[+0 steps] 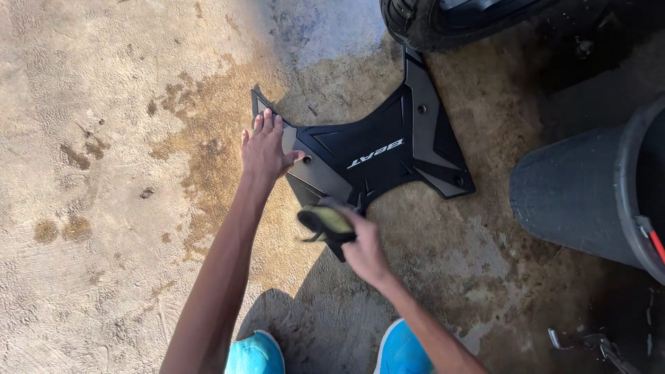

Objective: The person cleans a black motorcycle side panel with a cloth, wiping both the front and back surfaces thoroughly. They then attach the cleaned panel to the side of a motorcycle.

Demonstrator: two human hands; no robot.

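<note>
Left hand flat, fingers spread, on black panel; right hand grasps yellow sponge

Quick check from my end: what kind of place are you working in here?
Probably an outdoor wash or repair spot for scooters. A black plastic floor panel lies on wet, stained concrete ground, a tyre stands just beyond it, and a dark bucket sits to the right.

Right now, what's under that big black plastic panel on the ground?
The black panel lies on the stained concrete floor, which shows all around it. The left hand presses its edge; the right hand holds a yellow-green sponge. Anything directly beneath the panel is covered.
</note>
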